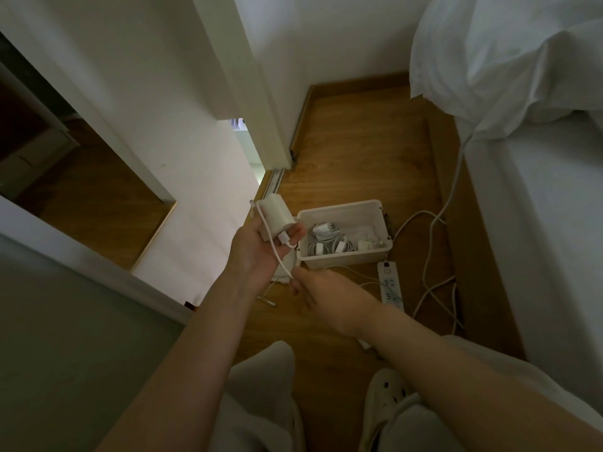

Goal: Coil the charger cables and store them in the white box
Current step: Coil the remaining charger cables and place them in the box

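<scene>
Home bedroom: bed [538,223], wooden floor [359,141].

The left hand [251,252] holds a white charger [274,220], and its cable [275,252] runs down to the right hand [329,296], which pinches it. Just right of the charger, a white box [346,261] with coiled cables [326,239] inside sits on the wooden floor [359,151], a power strip [390,282] near its right corner.

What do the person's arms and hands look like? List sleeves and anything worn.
Left hand and right hand are bare: no gloves, rings or watch visible. The left forearm and right forearm are uncovered to the frame's edge, no sleeves in view. Dim light hides finer detail.
</scene>
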Tool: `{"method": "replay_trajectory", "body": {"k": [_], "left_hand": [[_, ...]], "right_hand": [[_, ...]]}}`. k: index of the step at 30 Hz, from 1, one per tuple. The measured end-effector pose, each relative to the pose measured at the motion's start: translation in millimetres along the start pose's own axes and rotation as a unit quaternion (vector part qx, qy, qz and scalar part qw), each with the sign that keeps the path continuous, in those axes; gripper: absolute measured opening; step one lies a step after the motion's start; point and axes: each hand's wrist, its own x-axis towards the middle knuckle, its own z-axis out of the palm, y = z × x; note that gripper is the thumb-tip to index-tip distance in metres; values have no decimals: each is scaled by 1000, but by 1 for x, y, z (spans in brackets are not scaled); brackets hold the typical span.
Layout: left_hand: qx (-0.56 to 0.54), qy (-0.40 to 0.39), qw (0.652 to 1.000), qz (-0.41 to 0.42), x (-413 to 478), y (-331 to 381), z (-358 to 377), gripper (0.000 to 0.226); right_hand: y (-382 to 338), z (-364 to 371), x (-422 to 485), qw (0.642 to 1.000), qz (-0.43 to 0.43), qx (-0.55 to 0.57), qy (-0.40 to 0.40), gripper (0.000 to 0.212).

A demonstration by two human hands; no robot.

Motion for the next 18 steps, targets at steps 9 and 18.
{"method": "replay_trajectory", "body": {"k": [9,18], "left_hand": [[215,-99,971,21,-9,11,-2,28],[590,-104,799,56,-18,18,-14,24]], "right_hand": [[40,-33,3,997,50,62,-4,30],[66,-57,-6,988,129,-49,66,32]]}}
